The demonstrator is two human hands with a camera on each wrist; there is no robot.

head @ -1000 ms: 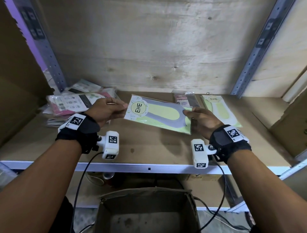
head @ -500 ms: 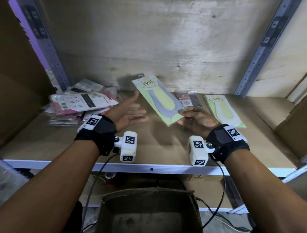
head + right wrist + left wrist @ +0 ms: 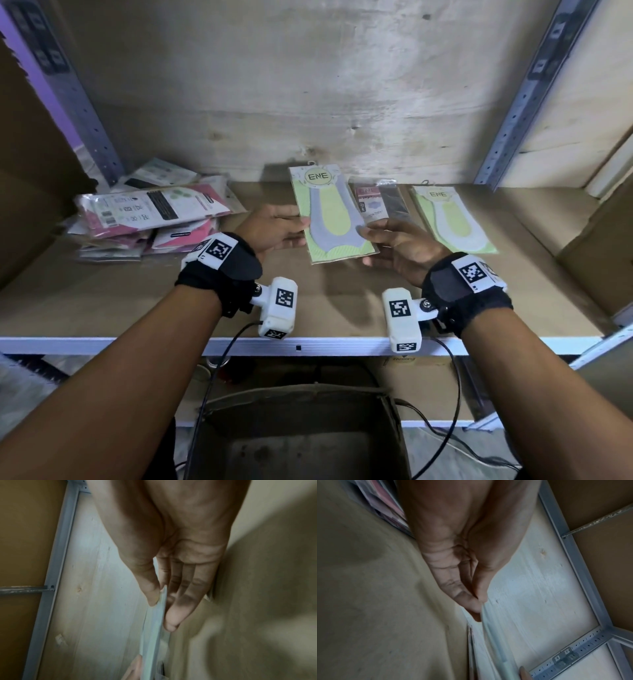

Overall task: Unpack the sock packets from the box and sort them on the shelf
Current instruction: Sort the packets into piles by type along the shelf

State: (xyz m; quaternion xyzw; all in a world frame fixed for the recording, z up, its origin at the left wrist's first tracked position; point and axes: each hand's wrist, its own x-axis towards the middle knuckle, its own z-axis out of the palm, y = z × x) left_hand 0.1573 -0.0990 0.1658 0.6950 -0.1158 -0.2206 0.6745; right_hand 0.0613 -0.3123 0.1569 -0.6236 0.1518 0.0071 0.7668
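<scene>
Behind, a dark packet [image 3: 378, 202] and one green packet [image 3: 452, 219] flank the green-grey packet [image 3: 334, 216] pinched by left hand [image 3: 274, 229] and right hand [image 3: 400, 246]; pink pile [image 3: 144, 219] left.

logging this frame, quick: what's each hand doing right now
left hand: holding the left edge of the green sock packet
right hand: pinching the same packet's right edge

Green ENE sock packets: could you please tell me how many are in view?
2: one green ENE packet held between left hand and right hand; another lying on the shelf to its right. The left pile may hide more.
</scene>
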